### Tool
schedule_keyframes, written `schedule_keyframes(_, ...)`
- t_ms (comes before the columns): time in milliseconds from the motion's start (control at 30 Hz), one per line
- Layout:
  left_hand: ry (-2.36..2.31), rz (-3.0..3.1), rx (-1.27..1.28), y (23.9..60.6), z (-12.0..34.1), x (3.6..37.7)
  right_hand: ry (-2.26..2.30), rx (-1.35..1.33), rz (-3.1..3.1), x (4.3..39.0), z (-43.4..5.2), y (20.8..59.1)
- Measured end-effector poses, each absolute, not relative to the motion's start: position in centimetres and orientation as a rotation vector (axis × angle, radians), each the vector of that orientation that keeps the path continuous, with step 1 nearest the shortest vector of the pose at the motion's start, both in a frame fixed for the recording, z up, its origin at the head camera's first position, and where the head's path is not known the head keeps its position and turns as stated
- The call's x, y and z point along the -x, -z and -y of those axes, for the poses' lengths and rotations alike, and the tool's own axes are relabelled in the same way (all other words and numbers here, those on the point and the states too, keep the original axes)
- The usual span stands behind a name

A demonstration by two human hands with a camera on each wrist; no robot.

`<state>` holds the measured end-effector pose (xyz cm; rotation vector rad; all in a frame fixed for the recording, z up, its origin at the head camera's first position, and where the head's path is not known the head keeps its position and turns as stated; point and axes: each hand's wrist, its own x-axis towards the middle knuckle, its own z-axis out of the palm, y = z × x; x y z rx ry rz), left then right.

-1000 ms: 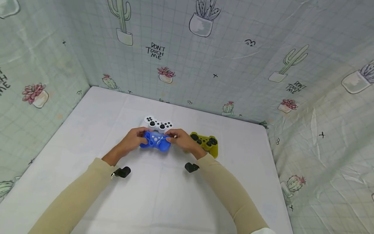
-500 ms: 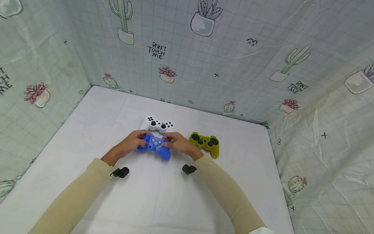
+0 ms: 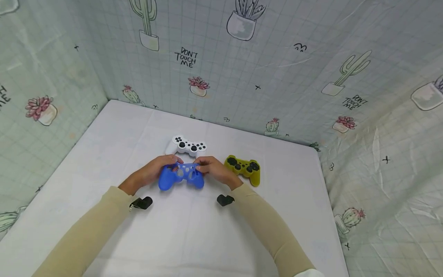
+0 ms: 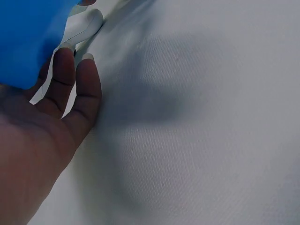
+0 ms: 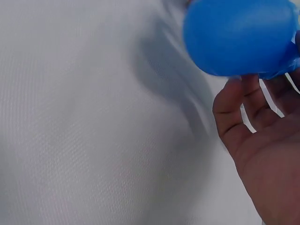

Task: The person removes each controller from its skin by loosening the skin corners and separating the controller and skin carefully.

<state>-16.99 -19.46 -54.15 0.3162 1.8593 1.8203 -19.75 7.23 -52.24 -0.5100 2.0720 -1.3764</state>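
Both hands, the left hand [image 3: 152, 173] and right hand [image 3: 216, 170], pinch one blue silicone controller cover [image 3: 180, 176] between curled fingers, above the white table [image 3: 194, 238]. Just beyond the fingertips lies one white controller [image 3: 187, 146]; right of them, one yellow controller [image 3: 243, 168]. The backdrop [image 3: 221, 69] reads "DON'T TOUCH ME".

Left hand [image 4: 44, 126] on white cloth [image 4: 201, 122], fingers [image 4: 86, 89] straight under blue cover [image 4: 28, 37].

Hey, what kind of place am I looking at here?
Likely a small makeshift recording booth, not a lived-in room: a white-covered table is walled by cactus-print cloth. Both hands hold a blue controller cover near a white controller and a yellow controller.
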Motion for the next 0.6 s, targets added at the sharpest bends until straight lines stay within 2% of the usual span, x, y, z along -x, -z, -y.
schedule_keyframes(433,-1.793,-1.935,-0.262,54.27,19.21,16.94,1.555,0.446,-1.757,19.68,-7.14,52.42)
schedule_keyframes(600,-1.724,-2.029,-0.257,54.17,18.98,17.03,1.475,0.516,-1.794,19.57,-7.46,51.83)
